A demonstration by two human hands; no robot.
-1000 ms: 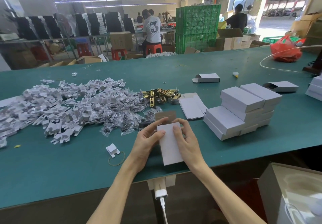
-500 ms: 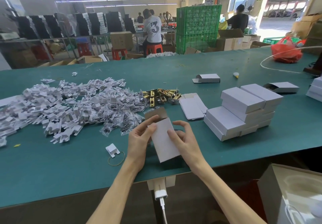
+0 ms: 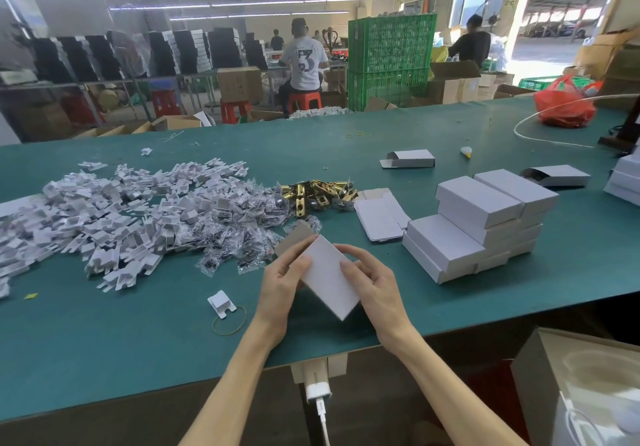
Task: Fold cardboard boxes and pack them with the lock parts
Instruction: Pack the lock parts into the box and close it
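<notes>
While the flat white cardboard box (image 3: 329, 279), at 6 o'clock from the brass lock parts (image 3: 318, 192), is pinched by fingers of left hand (image 3: 280, 282) and right hand (image 3: 374, 282), its edges should be squeezed evenly.

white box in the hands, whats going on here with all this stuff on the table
A person grips a white cardboard box with the left hand and right hand above the green table; its far flap stands open. Brass lock parts, clear bagged pieces and white cardboard inserts lie heaped behind it, next to flat box blanks. Closed boxes are stacked on the right.
</notes>
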